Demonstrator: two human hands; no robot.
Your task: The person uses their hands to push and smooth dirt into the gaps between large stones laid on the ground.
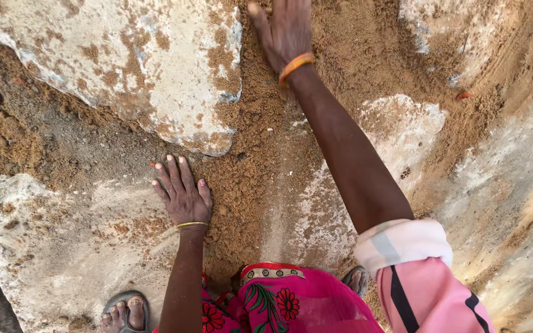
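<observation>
Looking down from the head camera, no vessel, package or sign is in sight; loose sand (260, 166) lies straight on the ground, filling the gap between pale stone slabs. It is fine, tan-orange and heaped thickest in the middle strip, thinning to a dusting over the stones. The left hand (182, 196) rests palm down with fingers spread, holding nothing, at the edge where the sand meets the near slab (50, 246). The right hand (286, 31) is stretched far ahead, flat on the sand beside the far slab (131, 68), fingers extended and partly cut off by the picture's top edge, gripping nothing visible. An orange bangle (295, 65) circles the right wrist; a thin gold bangle (191, 224) circles the left. Sandalled feet show below, beside bright pink cloth.
</observation>
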